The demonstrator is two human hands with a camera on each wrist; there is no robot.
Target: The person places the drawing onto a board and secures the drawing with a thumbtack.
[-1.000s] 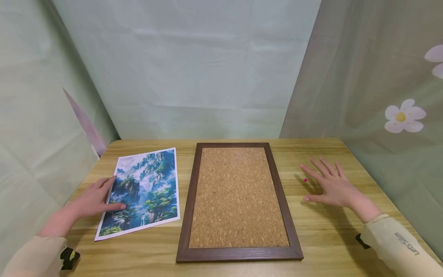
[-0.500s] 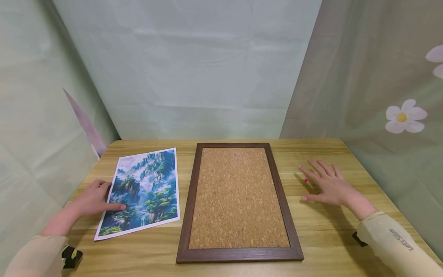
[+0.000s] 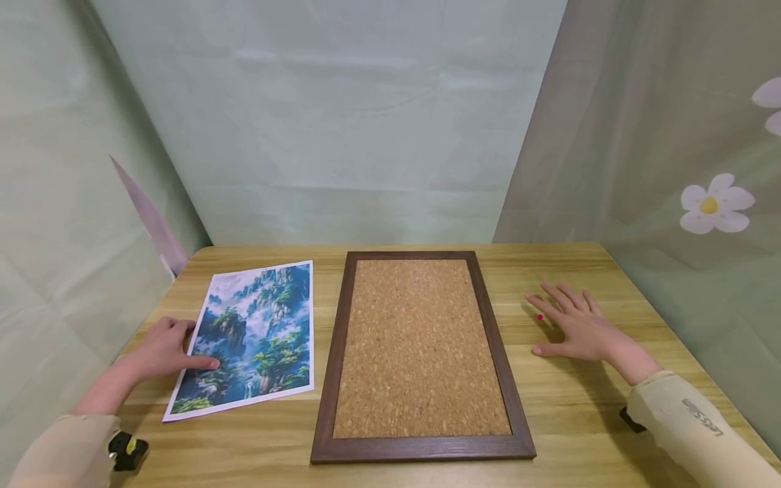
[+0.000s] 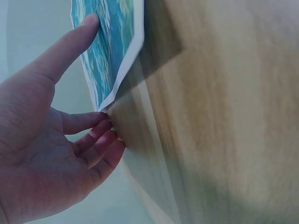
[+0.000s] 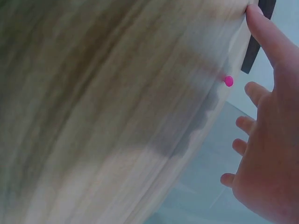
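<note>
Wooden table (image 3: pixel 579 407), pale green curtains (image 3: pixel 342 115)

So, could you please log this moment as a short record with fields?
left hand: thumb on the landscape print, fingers curled at its left edge
right hand: fingers spread over the table, holding nothing
pink pin: on the table by the right fingertips
cork board: flat between print and pin, dark wooden frame

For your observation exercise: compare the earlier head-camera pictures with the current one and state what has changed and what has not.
The left hand has curled its fingers at the landscape print's left edge, thumb on top, and the print has turned slightly. The right hand sank a little nearer the pink pin. The cork board stayed put.
</note>
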